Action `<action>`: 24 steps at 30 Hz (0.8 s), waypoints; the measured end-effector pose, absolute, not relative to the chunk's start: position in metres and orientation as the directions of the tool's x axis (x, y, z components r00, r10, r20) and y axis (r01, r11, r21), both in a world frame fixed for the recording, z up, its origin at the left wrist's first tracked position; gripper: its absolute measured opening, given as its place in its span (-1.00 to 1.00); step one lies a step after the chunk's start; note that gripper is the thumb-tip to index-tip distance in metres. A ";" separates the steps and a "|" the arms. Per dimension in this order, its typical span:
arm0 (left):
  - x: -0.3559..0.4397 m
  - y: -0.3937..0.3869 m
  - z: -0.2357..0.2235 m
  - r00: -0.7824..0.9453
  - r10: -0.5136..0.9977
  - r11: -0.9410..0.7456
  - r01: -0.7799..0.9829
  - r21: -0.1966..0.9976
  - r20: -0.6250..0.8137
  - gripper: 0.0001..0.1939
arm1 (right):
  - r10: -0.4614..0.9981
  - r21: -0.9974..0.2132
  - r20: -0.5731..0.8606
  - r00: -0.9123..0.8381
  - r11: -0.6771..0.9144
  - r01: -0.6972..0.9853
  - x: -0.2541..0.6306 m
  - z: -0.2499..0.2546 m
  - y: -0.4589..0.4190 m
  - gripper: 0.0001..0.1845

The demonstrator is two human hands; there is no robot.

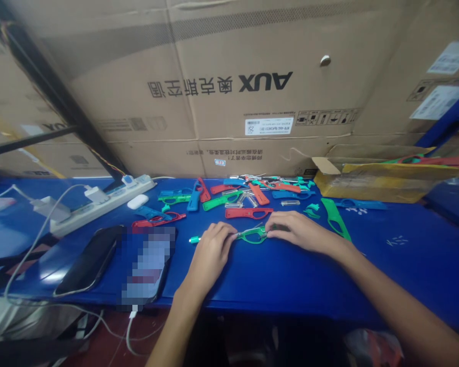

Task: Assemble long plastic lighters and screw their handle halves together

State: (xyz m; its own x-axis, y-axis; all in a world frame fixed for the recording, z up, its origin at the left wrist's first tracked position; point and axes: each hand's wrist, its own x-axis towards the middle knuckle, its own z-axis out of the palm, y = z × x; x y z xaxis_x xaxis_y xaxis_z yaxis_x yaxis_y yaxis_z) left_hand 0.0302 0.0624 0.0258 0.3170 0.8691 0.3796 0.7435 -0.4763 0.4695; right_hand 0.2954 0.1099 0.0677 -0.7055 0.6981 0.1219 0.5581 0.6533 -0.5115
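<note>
Thumb and fingertips of my left hand (212,247) are closed in a pinch at the left end of the green casing (254,241), near the front of the blue table (275,290). My right hand (292,229) pinches its other end, fingers bent and nearly shut; exactly what sits under those fingertips I can't tell. A teal tip (194,239) pokes out to the left of the casing, past my left hand; whether it joins what I'm holding is hidden.

Just beyond the casing lies a red handle (247,213), and behind that a jumbled heap of red, blue and green parts (256,192). Left of the casing are a lit phone (149,267), a dark phone (92,260) and, farther off, a white power strip (103,201). To its right rests a long green piece (334,219), with an open carton (371,183) behind.
</note>
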 end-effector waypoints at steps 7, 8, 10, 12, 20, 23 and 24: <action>0.030 0.062 0.025 0.338 0.860 -0.485 0.777 0.402 0.383 -0.83 | 0.704 -0.515 0.103 -0.703 0.642 0.568 0.294 0.066 0.110 -0.80; 0.030 0.061 0.025 0.342 0.859 -0.484 0.784 0.388 0.381 -0.83 | 0.706 -0.515 0.101 -0.701 0.640 0.570 0.294 0.066 0.110 -0.81; 0.030 0.060 0.026 0.345 0.860 -0.480 0.799 0.362 0.376 -0.81 | 0.712 -0.514 0.096 -0.695 0.633 0.578 0.293 0.066 0.109 -0.81; 0.030 0.060 0.027 0.339 0.862 -0.471 0.809 0.351 0.376 -0.80 | 0.720 -0.513 0.092 -0.688 0.626 0.587 0.292 0.067 0.109 -0.82; 0.029 0.060 0.024 0.314 0.870 -0.455 0.807 0.377 0.379 -0.81 | 0.742 -0.489 0.083 -0.665 0.612 0.622 0.292 0.068 0.108 -0.81; 0.028 0.060 0.025 0.312 0.872 -0.454 0.802 0.388 0.377 -0.81 | 0.751 -0.468 0.084 -0.655 0.610 0.639 0.293 0.067 0.108 -0.81; 0.028 0.060 0.025 0.311 0.874 -0.453 0.800 0.393 0.374 -0.81 | 0.754 -0.465 0.084 -0.652 0.608 0.643 0.293 0.066 0.107 -0.81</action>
